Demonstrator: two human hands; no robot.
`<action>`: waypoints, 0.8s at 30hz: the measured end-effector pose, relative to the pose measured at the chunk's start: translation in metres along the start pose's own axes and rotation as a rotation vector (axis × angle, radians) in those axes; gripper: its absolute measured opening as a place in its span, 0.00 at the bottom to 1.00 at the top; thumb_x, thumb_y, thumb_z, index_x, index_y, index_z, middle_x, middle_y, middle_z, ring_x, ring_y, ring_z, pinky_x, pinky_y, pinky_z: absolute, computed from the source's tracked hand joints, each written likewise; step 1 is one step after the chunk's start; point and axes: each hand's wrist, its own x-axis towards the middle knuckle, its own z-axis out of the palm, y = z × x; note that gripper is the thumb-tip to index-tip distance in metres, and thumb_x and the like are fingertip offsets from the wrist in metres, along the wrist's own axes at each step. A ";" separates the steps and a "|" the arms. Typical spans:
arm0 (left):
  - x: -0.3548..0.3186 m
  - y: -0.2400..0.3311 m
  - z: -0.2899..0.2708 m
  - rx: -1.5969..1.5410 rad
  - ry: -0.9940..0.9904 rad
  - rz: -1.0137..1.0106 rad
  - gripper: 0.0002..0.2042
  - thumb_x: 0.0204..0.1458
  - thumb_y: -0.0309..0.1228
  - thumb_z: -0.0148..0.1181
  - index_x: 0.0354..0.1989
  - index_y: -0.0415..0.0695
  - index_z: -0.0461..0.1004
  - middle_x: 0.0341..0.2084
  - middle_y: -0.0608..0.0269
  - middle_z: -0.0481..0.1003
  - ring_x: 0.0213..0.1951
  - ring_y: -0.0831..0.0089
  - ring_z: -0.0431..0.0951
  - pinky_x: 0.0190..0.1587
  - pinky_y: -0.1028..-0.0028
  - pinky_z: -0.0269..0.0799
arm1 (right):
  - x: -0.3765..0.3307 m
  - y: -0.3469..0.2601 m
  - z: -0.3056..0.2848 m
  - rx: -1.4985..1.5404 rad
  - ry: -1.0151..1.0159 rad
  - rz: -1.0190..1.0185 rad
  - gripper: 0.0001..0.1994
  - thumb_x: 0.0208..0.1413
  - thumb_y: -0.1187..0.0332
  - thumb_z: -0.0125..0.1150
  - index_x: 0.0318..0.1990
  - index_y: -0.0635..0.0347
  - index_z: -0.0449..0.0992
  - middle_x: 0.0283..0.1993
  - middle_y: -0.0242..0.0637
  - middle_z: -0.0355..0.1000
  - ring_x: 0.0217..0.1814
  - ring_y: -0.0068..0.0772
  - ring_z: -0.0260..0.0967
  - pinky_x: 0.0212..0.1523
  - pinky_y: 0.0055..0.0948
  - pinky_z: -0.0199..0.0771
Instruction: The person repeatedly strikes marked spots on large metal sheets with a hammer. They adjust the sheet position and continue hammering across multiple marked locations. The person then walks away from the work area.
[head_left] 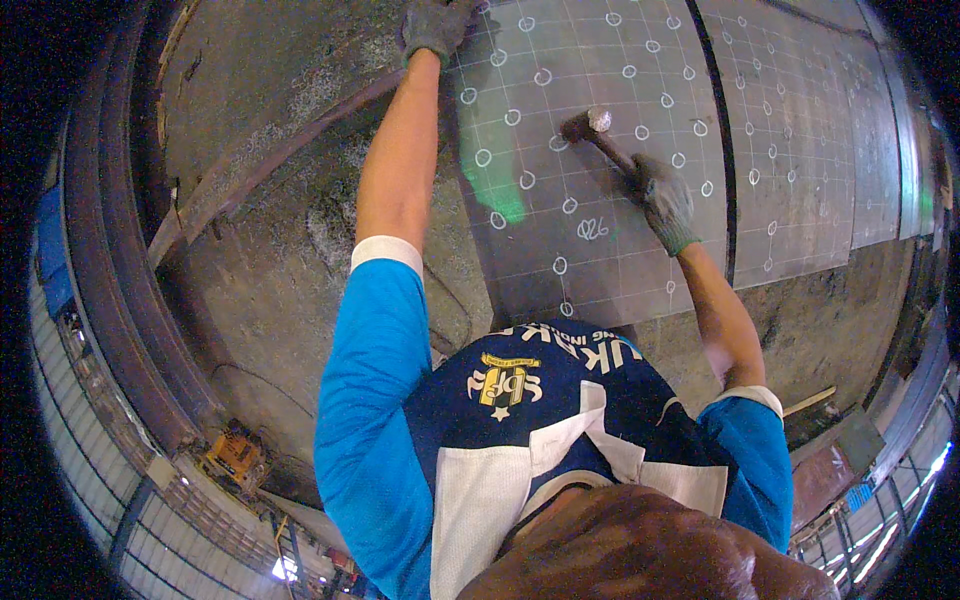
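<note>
My right hand (664,198), in a grey knitted glove, is closed round the handle of a hammer (610,150). The hammer's dark head has a bright, worn striking face and is over the middle of a flat grey metal plate (600,255). White chalk grid lines and several small chalk circles mark this plate. My left hand (436,26), gloved the same way, reaches to the plate's far left corner. Its fingers are dark and partly cut off by the upper picture edge, so their grip is not visible.
Another chalk-marked plate (800,190) lies to the right, past a dark gap. A long rusty steel strip (290,150) slants across the ground at left. Heavy steel beams (105,250) curve along the left side. A yellow-orange machine (235,455) stands at lower left.
</note>
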 end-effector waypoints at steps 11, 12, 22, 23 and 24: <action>0.005 -0.002 0.000 0.176 0.031 0.105 0.14 0.57 0.32 0.68 0.47 0.37 0.82 0.29 0.66 0.80 0.29 0.78 0.75 0.32 0.72 0.73 | -0.005 -0.003 0.000 -0.055 0.101 -0.086 0.16 0.57 0.68 0.62 0.53 0.61 0.77 0.45 0.53 0.78 0.48 0.60 0.75 0.46 0.50 0.75; 0.005 -0.002 0.000 0.198 0.026 0.113 0.13 0.57 0.32 0.68 0.47 0.38 0.82 0.29 0.66 0.80 0.29 0.78 0.75 0.32 0.72 0.73 | -0.005 -0.002 0.000 -0.043 0.080 -0.067 0.15 0.57 0.68 0.61 0.52 0.61 0.77 0.44 0.53 0.78 0.48 0.60 0.75 0.46 0.51 0.74; 0.004 -0.002 0.000 0.179 0.007 0.123 0.12 0.57 0.34 0.68 0.44 0.38 0.82 0.27 0.66 0.80 0.26 0.78 0.74 0.30 0.72 0.73 | -0.002 -0.001 -0.003 -0.003 -0.024 0.022 0.14 0.59 0.64 0.60 0.49 0.60 0.76 0.41 0.56 0.75 0.45 0.64 0.73 0.43 0.53 0.71; 0.003 -0.003 -0.004 0.219 0.018 0.131 0.13 0.57 0.34 0.68 0.43 0.38 0.82 0.27 0.65 0.80 0.26 0.78 0.75 0.30 0.72 0.73 | 0.013 -0.020 -0.020 0.004 -0.145 0.116 0.14 0.59 0.64 0.60 0.49 0.60 0.76 0.42 0.56 0.76 0.45 0.64 0.73 0.43 0.53 0.71; 0.003 -0.002 -0.004 0.253 0.018 0.143 0.13 0.57 0.35 0.68 0.43 0.38 0.82 0.27 0.65 0.80 0.26 0.78 0.75 0.30 0.71 0.73 | 0.021 -0.031 -0.031 0.004 -0.262 0.218 0.14 0.60 0.63 0.60 0.50 0.60 0.76 0.42 0.56 0.76 0.46 0.64 0.73 0.43 0.53 0.71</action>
